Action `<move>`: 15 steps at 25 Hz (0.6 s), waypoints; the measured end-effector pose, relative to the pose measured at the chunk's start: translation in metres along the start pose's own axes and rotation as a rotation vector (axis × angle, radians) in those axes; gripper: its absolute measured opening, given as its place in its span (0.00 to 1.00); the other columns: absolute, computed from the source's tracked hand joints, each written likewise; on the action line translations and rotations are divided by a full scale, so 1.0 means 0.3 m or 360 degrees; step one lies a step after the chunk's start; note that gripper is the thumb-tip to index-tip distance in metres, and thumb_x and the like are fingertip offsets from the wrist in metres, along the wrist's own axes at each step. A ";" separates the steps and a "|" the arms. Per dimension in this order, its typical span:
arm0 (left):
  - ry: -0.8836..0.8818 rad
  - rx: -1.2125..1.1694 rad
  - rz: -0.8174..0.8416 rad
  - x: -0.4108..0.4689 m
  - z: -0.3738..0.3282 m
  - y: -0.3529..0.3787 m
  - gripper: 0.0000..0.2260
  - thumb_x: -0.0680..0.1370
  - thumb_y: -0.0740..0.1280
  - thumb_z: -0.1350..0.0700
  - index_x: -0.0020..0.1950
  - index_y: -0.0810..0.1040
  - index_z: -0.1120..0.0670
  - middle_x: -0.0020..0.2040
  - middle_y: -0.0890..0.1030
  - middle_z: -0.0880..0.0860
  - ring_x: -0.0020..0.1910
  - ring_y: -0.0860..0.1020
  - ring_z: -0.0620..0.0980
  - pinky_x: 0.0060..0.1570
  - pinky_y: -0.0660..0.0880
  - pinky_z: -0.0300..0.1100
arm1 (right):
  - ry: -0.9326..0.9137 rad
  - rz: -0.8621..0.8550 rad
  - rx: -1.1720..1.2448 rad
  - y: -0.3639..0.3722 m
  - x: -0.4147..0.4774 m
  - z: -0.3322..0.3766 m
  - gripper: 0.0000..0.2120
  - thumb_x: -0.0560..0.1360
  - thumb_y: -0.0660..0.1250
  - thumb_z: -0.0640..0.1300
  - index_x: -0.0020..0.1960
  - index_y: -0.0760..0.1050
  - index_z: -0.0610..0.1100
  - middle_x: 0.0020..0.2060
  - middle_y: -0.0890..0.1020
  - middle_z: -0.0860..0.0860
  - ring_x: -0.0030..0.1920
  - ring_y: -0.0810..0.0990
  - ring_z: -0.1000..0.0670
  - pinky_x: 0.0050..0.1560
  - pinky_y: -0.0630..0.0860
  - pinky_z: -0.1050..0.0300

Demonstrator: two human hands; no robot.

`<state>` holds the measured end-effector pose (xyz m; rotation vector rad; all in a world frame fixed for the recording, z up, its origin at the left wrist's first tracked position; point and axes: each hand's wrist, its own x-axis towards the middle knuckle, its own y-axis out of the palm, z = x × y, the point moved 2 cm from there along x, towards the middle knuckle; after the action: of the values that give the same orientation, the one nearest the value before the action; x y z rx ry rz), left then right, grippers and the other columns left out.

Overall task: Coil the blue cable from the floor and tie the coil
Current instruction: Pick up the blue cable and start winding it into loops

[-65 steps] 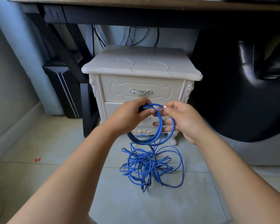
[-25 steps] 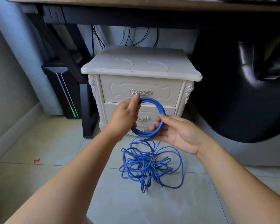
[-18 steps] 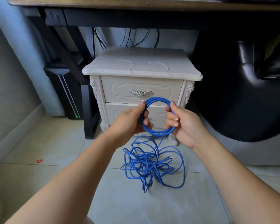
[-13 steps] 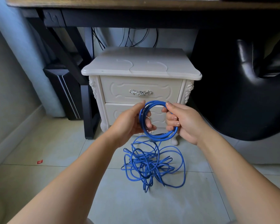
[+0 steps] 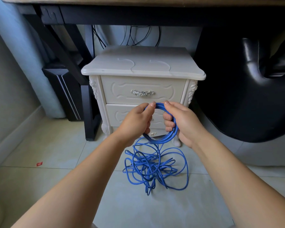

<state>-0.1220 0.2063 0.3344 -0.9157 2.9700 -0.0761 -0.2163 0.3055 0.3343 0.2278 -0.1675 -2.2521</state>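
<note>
We look down along two bare forearms to a pale tiled floor (image 5: 56, 145). Both hands meet in front of a cream two-drawer bedside cabinet (image 5: 143, 69) with carved corners and silver handles. Between them we hold a small round coil (image 5: 170, 137), several loops wound from a thin blue cable (image 5: 148, 170). Our left hand (image 5: 135, 122) grips the coil's left side, fingers curled round the strands and thumb laid along the top. Our right hand (image 5: 183, 123) grips the right side, fingers hooked through the ring and thumb tip on top, close to the left thumb. From the coil's lower edge the cable drops to a loose tangled heap (image 5: 155, 174) on the floor, just in front of the cabinet and between our arms. A dark wooden desk (image 5: 138, 15) spans above the cabinet. A black leather chair (image 5: 237, 96) sits to the right and a black computer tower (image 5: 62, 89) to the left. A small red scrap (image 5: 39, 164) lies on the tiles at far left.
</note>
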 end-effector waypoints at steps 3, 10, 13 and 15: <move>0.0008 -0.0136 -0.0162 0.012 0.002 -0.021 0.15 0.83 0.58 0.50 0.38 0.67 0.52 0.27 0.62 0.45 0.22 0.59 0.43 0.23 0.60 0.34 | 0.0199 0.0154 0.0078 -0.009 -0.012 -0.007 0.14 0.80 0.61 0.50 0.52 0.76 0.38 0.27 0.69 0.49 0.29 0.72 0.49 0.36 0.75 0.56; 0.0028 -0.0503 -0.0316 0.018 -0.017 -0.052 0.15 0.84 0.57 0.50 0.38 0.65 0.52 0.26 0.60 0.45 0.23 0.56 0.43 0.22 0.56 0.35 | 0.0173 0.0356 0.0192 -0.044 -0.033 -0.017 0.11 0.72 0.66 0.46 0.47 0.76 0.38 0.41 0.84 0.40 0.47 0.84 0.41 0.58 0.76 0.47; 0.0059 -0.0539 -0.0333 0.010 -0.022 -0.045 0.15 0.84 0.56 0.49 0.39 0.65 0.52 0.26 0.60 0.44 0.24 0.56 0.44 0.23 0.58 0.36 | -0.0060 0.0259 0.0330 -0.018 -0.034 -0.011 0.06 0.76 0.64 0.42 0.47 0.74 0.39 0.35 0.81 0.45 0.40 0.84 0.45 0.50 0.79 0.49; 0.0061 -0.0576 -0.0298 -0.001 -0.020 -0.027 0.15 0.84 0.55 0.49 0.39 0.64 0.52 0.26 0.60 0.45 0.24 0.58 0.45 0.25 0.62 0.36 | -0.0120 0.0132 0.0389 -0.006 -0.024 -0.012 0.06 0.80 0.60 0.40 0.47 0.73 0.39 0.32 0.77 0.47 0.33 0.80 0.48 0.47 0.79 0.49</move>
<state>-0.1173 0.2000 0.3408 -1.2382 2.9768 0.4582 -0.2123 0.3119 0.3311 0.2610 -0.4851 -2.1567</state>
